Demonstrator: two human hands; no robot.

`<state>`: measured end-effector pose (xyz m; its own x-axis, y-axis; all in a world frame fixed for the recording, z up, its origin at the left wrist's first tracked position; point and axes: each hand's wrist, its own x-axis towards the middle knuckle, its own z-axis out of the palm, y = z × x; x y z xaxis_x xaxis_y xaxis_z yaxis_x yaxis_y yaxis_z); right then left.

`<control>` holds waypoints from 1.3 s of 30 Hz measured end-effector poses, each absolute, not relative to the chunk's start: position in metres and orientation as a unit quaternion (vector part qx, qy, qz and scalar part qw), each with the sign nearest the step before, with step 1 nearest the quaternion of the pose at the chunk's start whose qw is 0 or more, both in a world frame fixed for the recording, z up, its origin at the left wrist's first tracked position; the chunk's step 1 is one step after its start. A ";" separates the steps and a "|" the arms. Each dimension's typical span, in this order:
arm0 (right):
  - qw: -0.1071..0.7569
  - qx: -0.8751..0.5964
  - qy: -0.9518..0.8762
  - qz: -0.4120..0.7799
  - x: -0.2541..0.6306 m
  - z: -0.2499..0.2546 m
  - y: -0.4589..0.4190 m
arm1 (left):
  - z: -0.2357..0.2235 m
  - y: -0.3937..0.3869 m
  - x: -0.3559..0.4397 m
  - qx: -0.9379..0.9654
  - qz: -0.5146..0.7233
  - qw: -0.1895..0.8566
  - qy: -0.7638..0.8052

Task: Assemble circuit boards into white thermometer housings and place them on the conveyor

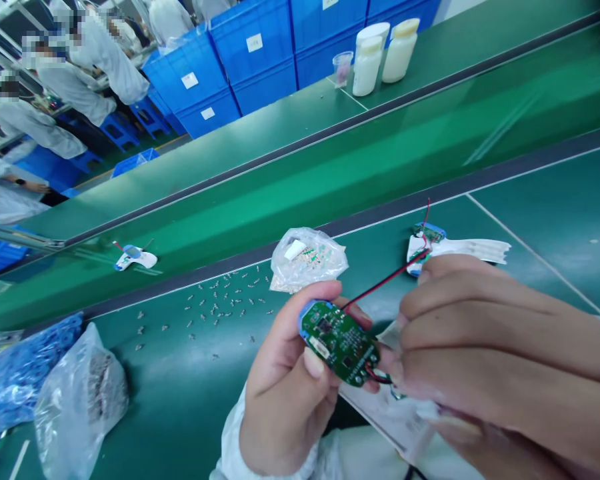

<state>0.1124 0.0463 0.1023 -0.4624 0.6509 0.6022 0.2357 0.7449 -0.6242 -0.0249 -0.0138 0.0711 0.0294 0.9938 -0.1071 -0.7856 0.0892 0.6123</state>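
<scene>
My left hand (pixel 290 393) is closed around a green circuit board (pixel 347 347) with a blue rim, thumb on its near edge. A long red and black wire (pixel 387 277) rises from the board's far side toward the upper right. My right hand (pixel 485 333) is closed at the board's right end, beside short red and black leads (pixel 375 375). A bit of white material shows between its fingers; what they grip is mostly hidden. Behind that hand lies a similar white-handled unit (pixel 473 248) with a board and wires.
A clear bag of small parts (pixel 307 260) lies by the belt, with several small metal pieces (pixel 223 300) scattered leftward. Another white unit (pixel 136 257) rests on the green belt (pixel 260 213). Bags (pixel 75 407) sit at left. Jars (pixel 367 63), blue crates (pixel 253 43) and co-workers stand beyond.
</scene>
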 end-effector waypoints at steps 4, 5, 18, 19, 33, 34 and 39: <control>0.441 -0.276 -0.822 0.230 0.112 0.103 0.047 | 0.071 -0.012 -0.027 0.183 0.624 0.721 0.240; 0.439 -0.278 -0.823 0.229 0.112 0.103 0.047 | 0.071 -0.011 -0.027 0.180 0.621 0.726 0.236; 0.406 -0.262 -0.824 0.295 0.119 0.105 0.047 | 0.071 -0.008 -0.028 0.200 0.592 0.726 0.287; 0.403 -0.261 -0.821 0.309 0.120 0.106 0.048 | 0.072 -0.008 -0.028 0.199 0.595 0.719 0.298; 0.382 -0.219 -0.835 0.331 0.124 0.097 0.057 | 0.072 -0.004 -0.023 0.156 0.600 0.707 0.340; 0.387 -0.217 -0.833 0.330 0.124 0.098 0.057 | 0.073 -0.004 -0.023 0.155 0.600 0.709 0.335; 0.400 -0.235 -0.833 0.302 0.126 0.096 0.050 | 0.079 -0.003 -0.025 0.142 0.578 0.724 0.348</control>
<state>0.1263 0.0502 0.0963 -0.5692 0.6326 0.5253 0.1498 0.7079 -0.6903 -0.0253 -0.0034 0.0795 0.0885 0.9360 -0.3407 -0.7389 0.2910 0.6078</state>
